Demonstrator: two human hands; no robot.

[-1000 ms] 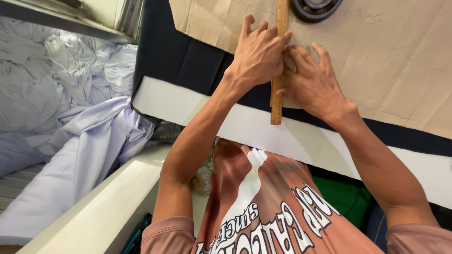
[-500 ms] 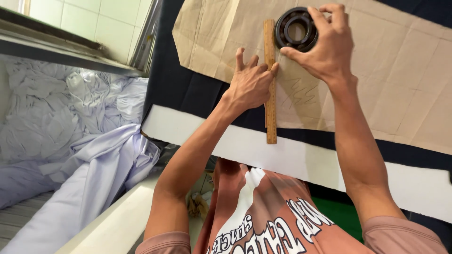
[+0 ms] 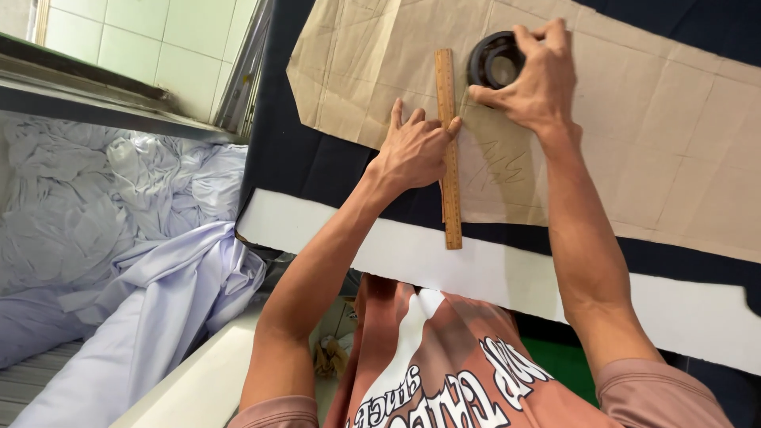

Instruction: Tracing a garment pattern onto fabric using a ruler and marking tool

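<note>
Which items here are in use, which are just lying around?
In use: wooden ruler under left hand; black ring weight in right hand; brown paper pattern; dark fabric.
Lying about: pale lilac cloth heap; green item.

On the desk [image 3: 507,273] a sheet of fabric [image 3: 317,170] lies spread, and a paper pattern [image 3: 650,150] lies on top of it. A ruler [image 3: 449,150] lies across the near edge of the pattern. The left hand [image 3: 416,147] presses on the ruler from its left side. To the right of the ruler's far end, a ring-shaped weight [image 3: 493,59] sits on the pattern under the right hand [image 3: 531,75]. A heap of cloth [image 3: 119,238] lies left of the desk.
</note>
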